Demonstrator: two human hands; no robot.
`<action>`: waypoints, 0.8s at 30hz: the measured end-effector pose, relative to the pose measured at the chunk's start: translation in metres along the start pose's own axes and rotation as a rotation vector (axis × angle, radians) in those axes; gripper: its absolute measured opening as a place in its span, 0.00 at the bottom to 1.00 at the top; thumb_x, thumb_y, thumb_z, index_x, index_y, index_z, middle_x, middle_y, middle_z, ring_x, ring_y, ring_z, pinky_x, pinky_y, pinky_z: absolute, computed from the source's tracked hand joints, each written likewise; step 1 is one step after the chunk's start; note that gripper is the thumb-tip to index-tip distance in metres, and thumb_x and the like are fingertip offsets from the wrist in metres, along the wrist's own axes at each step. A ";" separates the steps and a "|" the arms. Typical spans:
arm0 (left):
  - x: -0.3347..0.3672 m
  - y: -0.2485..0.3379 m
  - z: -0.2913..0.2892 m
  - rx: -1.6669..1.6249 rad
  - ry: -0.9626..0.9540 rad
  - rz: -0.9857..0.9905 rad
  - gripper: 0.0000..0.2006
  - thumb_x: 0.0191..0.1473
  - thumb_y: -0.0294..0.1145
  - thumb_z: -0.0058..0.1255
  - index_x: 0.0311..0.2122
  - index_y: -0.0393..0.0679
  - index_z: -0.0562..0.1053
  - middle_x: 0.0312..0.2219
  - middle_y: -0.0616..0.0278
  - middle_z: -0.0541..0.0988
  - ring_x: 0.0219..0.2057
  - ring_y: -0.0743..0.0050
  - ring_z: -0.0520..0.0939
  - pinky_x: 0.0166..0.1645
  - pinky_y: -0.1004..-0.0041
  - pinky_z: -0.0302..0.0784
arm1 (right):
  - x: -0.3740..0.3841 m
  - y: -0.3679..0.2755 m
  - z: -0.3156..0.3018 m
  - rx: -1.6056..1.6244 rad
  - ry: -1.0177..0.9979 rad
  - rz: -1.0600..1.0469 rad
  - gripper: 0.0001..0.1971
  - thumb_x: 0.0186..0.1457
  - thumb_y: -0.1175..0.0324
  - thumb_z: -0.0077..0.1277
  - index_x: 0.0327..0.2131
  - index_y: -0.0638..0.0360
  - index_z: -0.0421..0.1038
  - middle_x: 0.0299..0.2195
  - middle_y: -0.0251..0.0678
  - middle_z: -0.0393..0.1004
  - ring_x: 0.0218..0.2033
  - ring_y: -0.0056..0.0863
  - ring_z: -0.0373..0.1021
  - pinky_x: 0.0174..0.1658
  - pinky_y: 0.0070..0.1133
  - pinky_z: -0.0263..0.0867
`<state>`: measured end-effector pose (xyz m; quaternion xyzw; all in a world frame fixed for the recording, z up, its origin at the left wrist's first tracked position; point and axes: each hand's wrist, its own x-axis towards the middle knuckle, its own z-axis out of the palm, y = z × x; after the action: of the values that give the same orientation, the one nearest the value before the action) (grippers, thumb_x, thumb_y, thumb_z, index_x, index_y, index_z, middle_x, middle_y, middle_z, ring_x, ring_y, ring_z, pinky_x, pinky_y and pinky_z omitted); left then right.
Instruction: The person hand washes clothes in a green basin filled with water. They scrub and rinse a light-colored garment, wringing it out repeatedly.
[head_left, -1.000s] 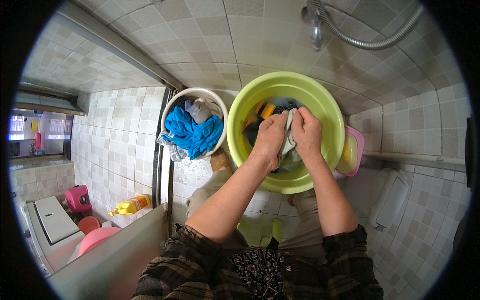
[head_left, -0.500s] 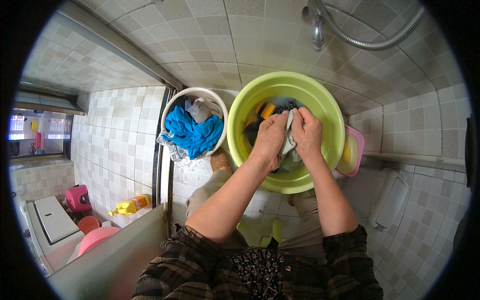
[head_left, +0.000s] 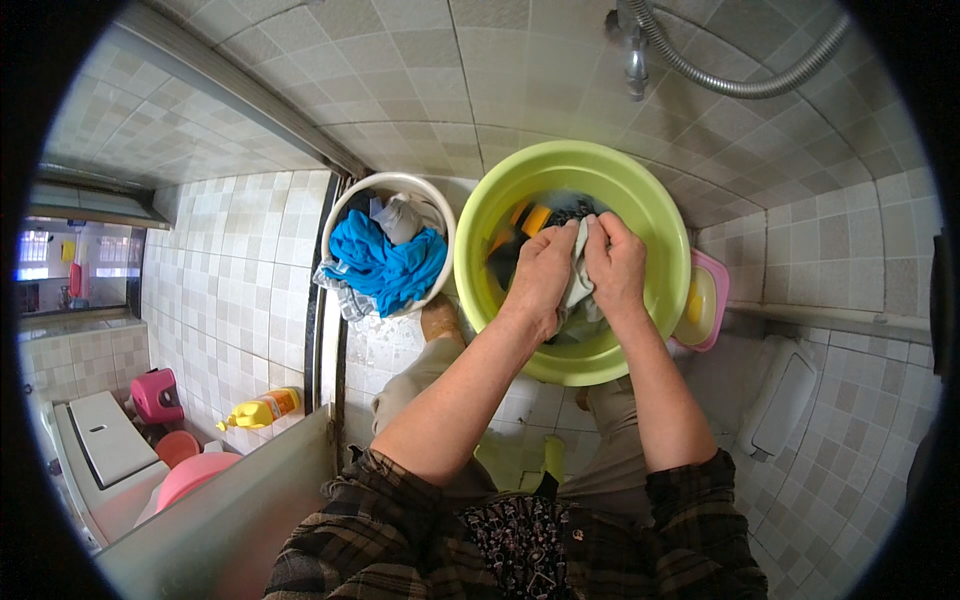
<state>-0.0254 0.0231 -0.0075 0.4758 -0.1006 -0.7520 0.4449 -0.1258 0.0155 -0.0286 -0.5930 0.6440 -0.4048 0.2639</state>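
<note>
**Pale cloth (head_left: 580,287) clenched above a green tub (head_left: 478,215)**

The cloth is off-white with a greyish tint, creased and bunched into a narrow strip. It sits just right of the middle of the frame, within the tub's outline, hanging between the hands with its lower part spreading toward the near side of the tub. The left hand (head_left: 543,262) and the right hand (head_left: 615,258) both grasp its upper part, fingers curled in and thumbs near each other.

Beyond them in the tub lie dark clothes (head_left: 505,262) with a bright orange-yellow patch (head_left: 537,220). Left of the tub, a white bucket (head_left: 447,215) holds a blue garment (head_left: 385,262) and a grey cloth (head_left: 400,220), with a checked cloth (head_left: 350,300) draped over its rim. At the right, a pink basin (head_left: 718,300) is partly blocked by the tub. A metal hose (head_left: 740,90) curves across the upper right. In the lower left are a yellow bottle (head_left: 262,409), a pink stool (head_left: 157,397) and a white machine (head_left: 105,440).

The curled fingers hide the top of the cloth, and its lower end is hard to tell from what lies beneath. The forearms (head_left: 470,375) cover parts of the tub's near rim. A frosted panel (head_left: 240,520) veils the lower left, and the dark round border cuts off the corners.
</note>
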 end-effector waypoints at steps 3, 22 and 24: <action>0.000 0.000 0.000 -0.004 0.001 -0.002 0.12 0.57 0.38 0.42 0.25 0.44 0.68 0.19 0.71 0.69 0.18 0.85 0.67 0.22 0.80 0.64 | 0.000 0.000 0.000 -0.001 0.000 0.009 0.14 0.53 0.65 0.44 0.19 0.64 0.60 0.14 0.46 0.61 0.15 0.43 0.59 0.22 0.30 0.57; 0.000 0.000 0.002 -0.021 0.010 -0.011 0.12 0.57 0.38 0.43 0.24 0.44 0.68 0.18 0.71 0.69 0.18 0.86 0.66 0.22 0.80 0.63 | 0.000 0.003 0.000 -0.038 -0.001 -0.003 0.14 0.54 0.66 0.44 0.20 0.64 0.60 0.14 0.47 0.61 0.15 0.43 0.58 0.22 0.30 0.57; 0.001 0.000 0.000 -0.006 0.013 -0.010 0.12 0.57 0.38 0.43 0.24 0.44 0.68 0.18 0.71 0.69 0.18 0.86 0.66 0.22 0.80 0.63 | 0.000 0.001 0.000 -0.011 -0.017 0.024 0.14 0.54 0.66 0.44 0.20 0.64 0.60 0.14 0.47 0.61 0.15 0.42 0.58 0.22 0.29 0.57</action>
<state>-0.0258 0.0226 -0.0082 0.4800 -0.0930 -0.7513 0.4432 -0.1263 0.0156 -0.0290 -0.5902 0.6509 -0.3932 0.2710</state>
